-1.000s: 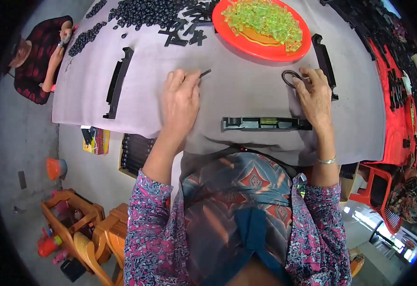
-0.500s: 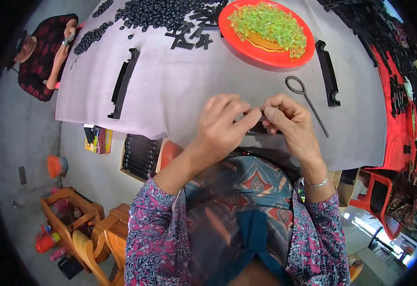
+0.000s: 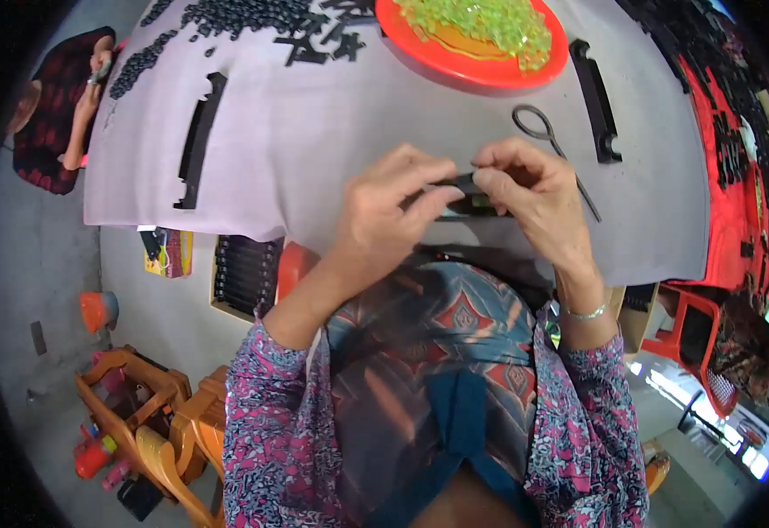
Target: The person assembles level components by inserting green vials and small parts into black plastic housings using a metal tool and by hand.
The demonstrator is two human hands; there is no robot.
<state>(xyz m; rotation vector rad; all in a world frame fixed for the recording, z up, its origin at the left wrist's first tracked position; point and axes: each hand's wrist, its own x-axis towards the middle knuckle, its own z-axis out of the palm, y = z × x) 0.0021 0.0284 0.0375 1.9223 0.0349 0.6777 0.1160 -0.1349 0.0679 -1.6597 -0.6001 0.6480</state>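
Just above the table's near edge, my left hand (image 3: 395, 204) and my right hand (image 3: 532, 192) face each other. A small black plastic piece (image 3: 465, 183) spans the gap, its ends pinched between the thumb and fingertips of both hands. Below the fingertips a dark plastic part shows a yellow-green spot, mostly hidden by my hands. To the right of my right hand lies a black metal rod with a looped end (image 3: 535, 122). Further off stands a red plate (image 3: 455, 77) heaped with translucent yellow-green pieces (image 3: 481, 26).
Long black notched bars lie at left (image 3: 198, 145) and right (image 3: 596, 106). Black round beads (image 3: 248, 16) and flat black strips (image 3: 318, 44) are spread at the far left. A box of black bars (image 3: 245, 273) stands below the table edge. Another person's arm (image 3: 85, 114) is far left.
My fingertips have drawn slightly apart, and the small black piece between them now shows more clearly. The whole view has shifted, so the tabletop sits higher in the picture.
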